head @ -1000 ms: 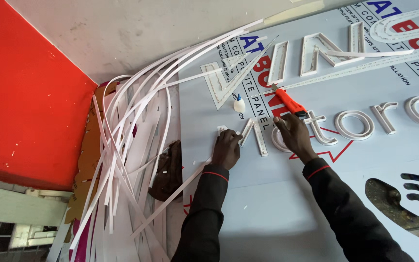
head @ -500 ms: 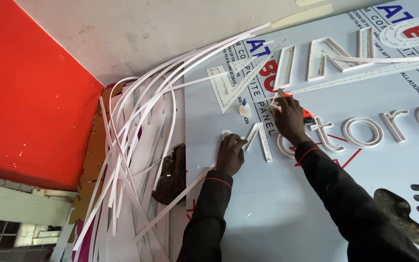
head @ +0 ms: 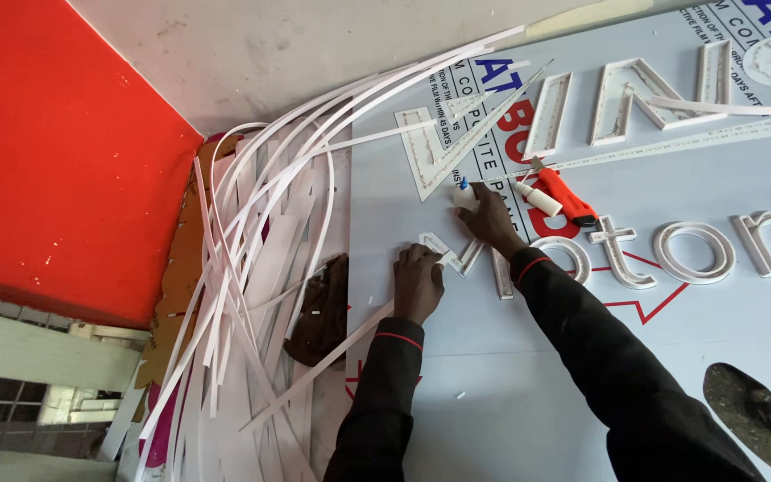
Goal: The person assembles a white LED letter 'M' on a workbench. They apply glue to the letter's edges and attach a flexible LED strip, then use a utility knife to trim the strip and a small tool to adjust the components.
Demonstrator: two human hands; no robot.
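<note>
My left hand (head: 418, 282) rests on the pale blue sign panel (head: 528, 393), its fingertips pinching the end of a white channel letter (head: 457, 257) lying there. My right hand (head: 490, 220) reaches farther up the panel, fingers closed around a small white glue bottle with a blue cap (head: 464, 193). An orange utility knife (head: 569, 198) lies on the panel just right of that hand, with a white tube (head: 538, 198) beside it. Both arms are in dark sleeves with red cuff trim.
More white raised letters (head: 687, 253) and larger ones (head: 628, 89) sit on the panel. A tangle of long white plastic strips (head: 252, 259) lies at the panel's left edge, with a brown rag (head: 321, 312) among them. A red wall (head: 55, 161) stands left.
My right hand held the orange knife over the letters, set it down on the panel, and moved left onto the glue bottle. My left hand stayed on the letter.
</note>
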